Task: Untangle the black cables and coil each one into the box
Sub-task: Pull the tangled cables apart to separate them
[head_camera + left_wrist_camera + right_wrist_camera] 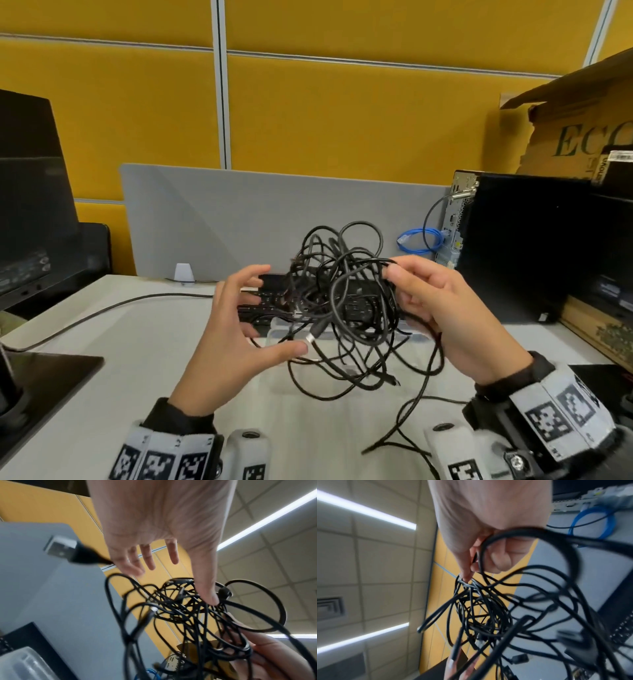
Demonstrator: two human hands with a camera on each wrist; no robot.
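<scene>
The cables [346, 301] are a loose black tangle held in the air above the desk [147, 342], between the two hands. Several loops stick up from the top of the knot and longer strands hang below it; one strand trails down onto the desk near the right wrist. A silver-tipped plug [310, 337] hangs from the left side of the tangle, just beside the left thumb.

The right hand [442, 308] grips the right side of the tangle: its fingers [498, 559] are curled round a bunch of strands, with the thumb pinching one strand at the top. The left hand [236, 329] is spread open at the left side of the tangle, fingers [149, 558] straight and apart; the thumb tip lies against the strands in the left wrist view, but nothing is gripped. In that view a USB plug [63, 547] juts out beside the fingers, blurred.

Under the tangle sits a clear plastic box [284, 329] on the desk, partly hidden by the strands. Behind it lies a black keyboard [270, 301]. A grey divider [222, 219] stands at the back of the desk before a yellow wall [342, 113]. To the right stands a black computer [520, 246] with a blue cable [416, 240] looped beside it, and a cardboard box [579, 130] behind. A monitor [30, 192] stands at the left, its cord [102, 310] running across the desk.
</scene>
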